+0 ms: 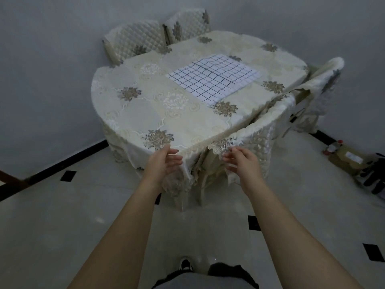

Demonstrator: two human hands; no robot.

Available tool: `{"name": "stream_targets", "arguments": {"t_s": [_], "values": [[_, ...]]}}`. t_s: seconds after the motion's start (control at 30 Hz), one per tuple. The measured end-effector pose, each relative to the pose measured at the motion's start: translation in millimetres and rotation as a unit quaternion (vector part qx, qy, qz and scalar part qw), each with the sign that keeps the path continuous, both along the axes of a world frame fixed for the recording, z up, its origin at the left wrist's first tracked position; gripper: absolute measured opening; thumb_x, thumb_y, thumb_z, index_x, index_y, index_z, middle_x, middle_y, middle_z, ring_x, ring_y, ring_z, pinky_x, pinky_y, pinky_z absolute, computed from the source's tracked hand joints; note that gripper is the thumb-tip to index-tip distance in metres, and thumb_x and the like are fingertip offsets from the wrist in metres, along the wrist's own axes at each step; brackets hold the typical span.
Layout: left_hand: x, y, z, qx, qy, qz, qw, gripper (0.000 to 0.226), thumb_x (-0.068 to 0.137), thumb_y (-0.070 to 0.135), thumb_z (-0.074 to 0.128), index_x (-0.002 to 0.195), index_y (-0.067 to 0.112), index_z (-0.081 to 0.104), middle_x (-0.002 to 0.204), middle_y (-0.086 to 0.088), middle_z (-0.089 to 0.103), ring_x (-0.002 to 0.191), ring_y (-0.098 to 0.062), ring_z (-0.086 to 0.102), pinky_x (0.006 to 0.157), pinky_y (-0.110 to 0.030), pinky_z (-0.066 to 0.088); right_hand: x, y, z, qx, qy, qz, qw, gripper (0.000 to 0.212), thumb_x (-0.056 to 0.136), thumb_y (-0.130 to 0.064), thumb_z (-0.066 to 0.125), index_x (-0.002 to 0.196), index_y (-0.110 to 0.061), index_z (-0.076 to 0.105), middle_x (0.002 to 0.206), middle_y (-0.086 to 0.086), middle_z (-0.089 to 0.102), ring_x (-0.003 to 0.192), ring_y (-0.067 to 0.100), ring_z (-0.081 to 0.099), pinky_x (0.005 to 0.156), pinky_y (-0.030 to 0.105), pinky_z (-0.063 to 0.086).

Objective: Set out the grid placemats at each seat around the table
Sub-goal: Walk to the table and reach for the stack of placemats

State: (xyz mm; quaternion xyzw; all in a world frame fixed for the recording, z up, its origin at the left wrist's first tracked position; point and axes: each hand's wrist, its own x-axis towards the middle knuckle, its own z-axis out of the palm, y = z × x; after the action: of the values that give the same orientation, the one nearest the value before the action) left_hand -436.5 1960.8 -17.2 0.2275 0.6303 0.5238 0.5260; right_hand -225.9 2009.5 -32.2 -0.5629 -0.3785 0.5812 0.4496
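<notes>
Fingers (pixel 174 158) of the left hand (pixel 164 163) are held straight and slightly spread, with nothing gripped. The same is noted for the right hand (pixel 242 161), and the palms are turned toward each other. Both hands are placed just off the table (pixel 145 113) at its 6 o'clock edge, close to the hanging tablecloth (pixel 133 151). Contact with the cloth cannot be told.

The grid placemats (pixel 214 77) are laid flat near the table centre, toward 1 o'clock from the hands and well apart from both. Only one patch is seen; whether several are stacked cannot be told. No seat is seen served, so the task is judged to be at its start.

Risks, as judged:
- A long reach over the table is needed, so the loose lace cloth could be dragged by the forearms and the mats shifted with it
- Thin mats could be lifted as a clump, or creased, if pinched at one corner
- The cloth hem at 6 o'clock could be snagged by the fingers

Surroundings:
- Two quilted chairs are set at the far side, one at 11 o'clock (pixel 135 38) and one at 12 o'clock (pixel 187 24)
- Two covered chairs are set at 3–4 o'clock. The near side chair (pixel 260 140) is pushed in tight just beside the right hand, so that side is obstructed. The far side chair (pixel 325 76) is beyond it
- Walls are close at 9 and 12 o'clock, so access to the far seats is judged tight
- A cardboard box (pixel 345 159) and a dark glove-like item (pixel 375 174) are left on the floor at 3 o'clock, in the walking path
</notes>
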Motion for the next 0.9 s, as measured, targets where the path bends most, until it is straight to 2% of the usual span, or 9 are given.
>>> {"name": "stream_targets", "arguments": {"t_s": [0.13,0.2,0.37,0.5,0.6,0.73,0.83,0.9], "values": [[-6,47,9,0.009,0.001,-0.011,1.0,0.036,0.101,0.033,0.039,0.091,0.007,0.062,0.088,-0.013,0.069,0.081,-0.024,0.066,0.077,-0.034,0.049,-8,43,15,0.015,0.008,-0.013,1.0,0.015,0.098,-0.013,0.048,0.098,-0.007,0.062,0.088,0.012,0.065,0.072,0.018,0.063,0.058,0.024,0.05],[-10,71,10,0.015,0.006,-0.013,1.0,0.037,0.1,0.034,0.039,0.094,0.007,0.063,0.09,-0.013,0.07,0.084,-0.025,0.067,0.083,-0.038,0.05,-10,69,20,0.022,0.014,-0.013,1.0,0.016,0.098,-0.012,0.047,0.099,-0.007,0.063,0.089,0.013,0.065,0.074,0.018,0.064,0.059,0.026,0.051],[-17,137,13,0.03,0.017,0.006,0.999,0.038,0.101,0.034,0.039,0.095,0.007,0.065,0.092,-0.015,0.072,0.087,-0.027,0.068,0.085,-0.04,0.051,-18,141,27,0.03,0.028,-0.006,0.999,0.016,0.098,-0.012,0.048,0.095,-0.012,0.064,0.088,0.009,0.066,0.077,0.019,0.066,0.065,0.03,0.054],[-19,201,14,0.029,0.013,0.013,0.999,0.036,0.1,0.034,0.039,0.094,0.008,0.064,0.091,-0.014,0.07,0.086,-0.026,0.067,0.093,-0.044,0.048,-21,208,25,0.028,0.032,0.002,0.999,0.014,0.098,-0.012,0.047,0.097,-0.01,0.061,0.086,0.006,0.064,0.076,0.018,0.065,0.06,0.025,0.052],[-18,244,16,0.033,0.008,0.026,0.999,0.034,0.1,0.034,0.041,0.091,0.009,0.064,0.089,-0.013,0.07,0.084,-0.026,0.067,0.092,-0.044,0.048,-20,253,22,0.025,0.034,0.009,0.999,0.016,0.098,-0.011,0.047,0.097,-0.007,0.062,0.085,0.009,0.065,0.074,0.019,0.063,0.061,0.027,0.051],[-20,286,14,0.03,0.009,0.034,0.999,0.035,0.099,0.034,0.041,0.093,0.009,0.064,0.089,-0.013,0.071,0.088,-0.027,0.067,0.089,-0.043,0.049,-21,302,20,0.009,0.027,0.025,0.999,0.019,0.098,-0.011,0.046,0.092,-0.012,0.063,0.083,0.007,0.065,0.072,0.018,0.064,0.058,0.026,0.052],[-24,313,8,0.024,0.022,0.03,0.999,0.034,0.099,0.034,0.041,0.092,0.01,0.065,0.09,-0.013,0.071,0.09,-0.027,0.068,0.09,-0.044,0.049,-21,333,13,-0.003,0.018,0.036,0.999,0.018,0.098,-0.012,0.047,0.099,-0.009,0.064,0.089,0.009,0.066,0.076,0.019,0.065,0.07,0.033,0.054],[-29,328,1,0.015,0.038,0.02,0.999,0.034,0.099,0.035,0.042,0.093,0.011,0.066,0.091,-0.012,0.072,0.091,-0.027,0.069,0.091,-0.045,0.05,-23,348,7,-0.007,0.006,0.048,0.999,0.018,0.098,-0.013,0.048,0.103,-0.008,0.064,0.092,0.01,0.066,0.077,0.018,0.065,0.071,0.034,0.055]]}}
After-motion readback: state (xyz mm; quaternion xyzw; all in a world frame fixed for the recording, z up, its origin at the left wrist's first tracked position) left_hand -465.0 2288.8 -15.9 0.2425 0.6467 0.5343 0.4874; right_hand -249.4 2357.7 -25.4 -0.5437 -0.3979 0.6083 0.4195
